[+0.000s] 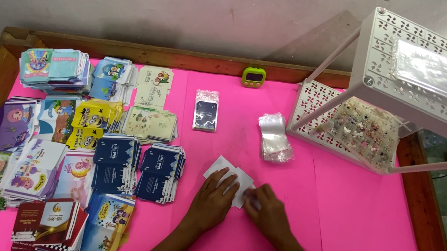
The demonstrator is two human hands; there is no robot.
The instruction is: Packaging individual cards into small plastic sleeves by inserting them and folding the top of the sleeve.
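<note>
Both hands lie flat, fingers loose, on the pink counter (291, 210): left hand (213, 199) and right hand (266, 209) press the white card (228, 176), which juts beyond both grips, grasped by neither.

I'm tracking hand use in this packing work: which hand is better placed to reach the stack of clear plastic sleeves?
Probably the right hand. The clear plastic sleeves lie up and to the right of the white card that both hands press on; the left hand sits farther off, nearer the dark blue card stacks.
</note>
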